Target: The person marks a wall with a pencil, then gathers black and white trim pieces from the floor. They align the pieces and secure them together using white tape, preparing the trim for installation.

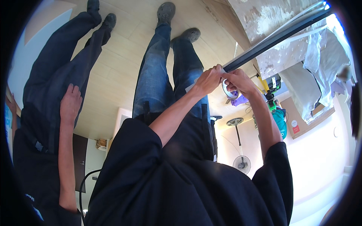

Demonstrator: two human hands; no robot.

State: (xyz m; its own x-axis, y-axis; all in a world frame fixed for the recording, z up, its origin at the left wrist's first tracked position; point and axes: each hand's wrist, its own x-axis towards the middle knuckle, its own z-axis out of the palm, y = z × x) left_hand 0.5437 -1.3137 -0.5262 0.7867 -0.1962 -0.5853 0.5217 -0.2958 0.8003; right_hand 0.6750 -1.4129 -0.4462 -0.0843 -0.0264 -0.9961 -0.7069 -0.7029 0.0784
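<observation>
A long dark bar with a pale strip along its side (279, 37) runs from the upper right down to my hands. At its near end my left hand (208, 81) is closed, thumb and fingers pinching the tip. Right beside it, almost touching, my right hand (242, 82) is closed too, its fingers hooked into a roll of tape (225, 89) that hangs below the bar's end. My hands partly cover the roll and the bar's tip. A small white piece (190, 87) shows behind my left wrist.
Another person (52, 90) stands at my left, one hand (71, 103) hanging down. To the right are plastic sheeting (315, 56), a scuffed pale board (260, 19), green-and-black tools (272, 105) and a cardboard box (296, 116). A standing fan (241, 164) is farther back.
</observation>
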